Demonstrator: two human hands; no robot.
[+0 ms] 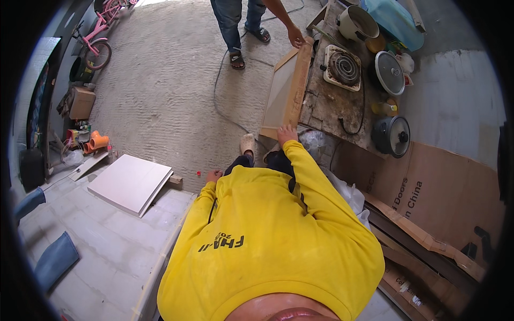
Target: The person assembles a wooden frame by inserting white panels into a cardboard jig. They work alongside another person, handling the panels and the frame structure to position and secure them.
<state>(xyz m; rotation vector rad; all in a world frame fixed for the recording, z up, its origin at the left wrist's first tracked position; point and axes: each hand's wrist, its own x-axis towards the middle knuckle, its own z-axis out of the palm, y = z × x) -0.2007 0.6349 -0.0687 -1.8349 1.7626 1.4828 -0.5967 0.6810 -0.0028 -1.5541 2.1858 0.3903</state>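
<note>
A wooden frame (297, 88) with a grey panel (281, 92) in it stands tilted beside the wooden table. My right hand (287, 135) grips its near end, fingers over the edge. Another person's hand (295, 37) touches the far top corner. My left hand (214, 175) hangs low by my left thigh, near the edge of the pale tiled surface; its fingers are too small to read.
The wooden table (326, 115) at right bears a coil stove (342, 68) and several pots. A cable (216, 88) crosses the concrete floor. White panels (130, 182) lie at left, near orange pipe fittings (97, 141). Flattened cardboard (428, 187) leans at right.
</note>
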